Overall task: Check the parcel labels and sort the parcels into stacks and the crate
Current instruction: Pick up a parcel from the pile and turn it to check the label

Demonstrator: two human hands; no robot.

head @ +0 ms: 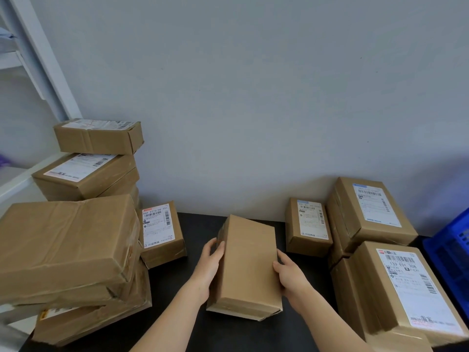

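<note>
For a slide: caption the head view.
Left hand and right hand hold a plain brown parcel over the black table.

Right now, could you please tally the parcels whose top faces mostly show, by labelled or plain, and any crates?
Labelled parcels: 6
Plain-topped parcels: 2
Blue crate: 1
Total: 9
Those buried underneath are too hidden to count.

L stack (68, 250), R stack (396, 288); mid-table (200, 224) gap
</note>
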